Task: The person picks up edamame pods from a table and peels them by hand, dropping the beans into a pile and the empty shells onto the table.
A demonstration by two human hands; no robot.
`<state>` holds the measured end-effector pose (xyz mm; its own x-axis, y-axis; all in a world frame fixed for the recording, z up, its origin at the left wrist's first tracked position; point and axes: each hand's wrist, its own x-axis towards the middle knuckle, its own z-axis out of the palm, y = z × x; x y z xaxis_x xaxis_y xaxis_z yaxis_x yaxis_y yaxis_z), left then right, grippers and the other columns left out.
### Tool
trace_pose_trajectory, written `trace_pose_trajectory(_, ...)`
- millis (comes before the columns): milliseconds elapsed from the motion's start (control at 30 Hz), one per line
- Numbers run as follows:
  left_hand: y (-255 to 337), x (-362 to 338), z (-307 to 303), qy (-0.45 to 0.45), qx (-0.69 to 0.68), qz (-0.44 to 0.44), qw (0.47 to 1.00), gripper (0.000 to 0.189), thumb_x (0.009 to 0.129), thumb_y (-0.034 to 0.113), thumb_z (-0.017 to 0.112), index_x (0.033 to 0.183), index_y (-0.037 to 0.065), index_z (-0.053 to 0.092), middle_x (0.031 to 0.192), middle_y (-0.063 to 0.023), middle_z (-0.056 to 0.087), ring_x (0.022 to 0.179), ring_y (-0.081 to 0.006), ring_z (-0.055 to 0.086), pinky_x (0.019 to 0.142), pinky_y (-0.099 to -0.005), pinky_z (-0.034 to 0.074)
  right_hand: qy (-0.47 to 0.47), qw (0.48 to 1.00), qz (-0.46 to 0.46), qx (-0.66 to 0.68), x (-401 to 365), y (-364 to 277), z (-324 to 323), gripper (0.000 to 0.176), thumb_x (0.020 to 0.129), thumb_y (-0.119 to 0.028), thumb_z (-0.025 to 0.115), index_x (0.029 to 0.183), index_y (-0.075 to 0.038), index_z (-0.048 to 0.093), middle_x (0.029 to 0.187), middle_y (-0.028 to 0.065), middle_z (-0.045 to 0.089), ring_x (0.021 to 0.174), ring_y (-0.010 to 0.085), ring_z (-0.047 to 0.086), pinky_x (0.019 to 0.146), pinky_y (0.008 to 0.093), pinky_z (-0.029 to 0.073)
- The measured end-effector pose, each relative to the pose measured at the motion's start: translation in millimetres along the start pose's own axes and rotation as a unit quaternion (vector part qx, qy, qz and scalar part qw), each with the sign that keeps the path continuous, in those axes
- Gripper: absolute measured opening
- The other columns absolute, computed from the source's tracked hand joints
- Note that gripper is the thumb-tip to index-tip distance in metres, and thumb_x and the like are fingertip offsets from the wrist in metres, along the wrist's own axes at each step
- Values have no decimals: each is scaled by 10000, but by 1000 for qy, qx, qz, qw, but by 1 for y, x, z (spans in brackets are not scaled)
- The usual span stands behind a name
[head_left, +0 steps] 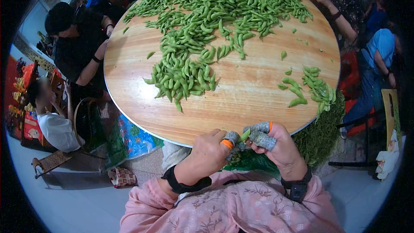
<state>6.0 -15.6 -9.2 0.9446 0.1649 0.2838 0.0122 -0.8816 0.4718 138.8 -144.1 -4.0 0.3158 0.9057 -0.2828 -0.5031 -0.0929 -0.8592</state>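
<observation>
Both hands meet at the near edge of the round wooden table (241,103), with grey finger covers and orange bands on some fingers. A green pod (244,136) is pinched between them. My left hand (211,149) is closed on the pod's left end. From the right, my right hand (278,146) closes on its other end, the fingertips partly hidden by the covers. A large heap of green pods (207,13) covers the table's far side and reaches down to the left middle. A smaller group of pods (317,86) lies at the right edge.
People sit or stand around: one in black (77,47) at the left, one in white (58,129) lower left, one in a dark patterned top (340,0) at the right. Stripped green stalks (323,140) hang beside the table's right edge. A blue plastic bag (133,136) lies lower left.
</observation>
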Motion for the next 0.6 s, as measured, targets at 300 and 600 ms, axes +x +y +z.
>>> trace_pose_trajectory(300, -1, -3, 9, 28, -155, -47, 986, 140, 641, 63, 587, 753, 37, 507, 603, -122, 478, 510, -247, 478, 456, -311, 377, -1, 1000, -9, 8, 5, 8, -1, 115, 765, -104, 547, 848, -32, 580, 723, -12, 575, 590, 33, 480, 504, 153, 357)
trace_pose_trajectory(600, -7, -4, 8, -14, -662, -318, 679, 160, 814, 158, 484, 770, 5, 497, 603, 37, 454, 540, -103, 427, 512, -212, 362, -12, 989, -130, -67, 18, 22, -1, 87, 755, -17, 530, 824, 31, 555, 771, 39, 583, 714, 98, 538, 654, 222, 435)
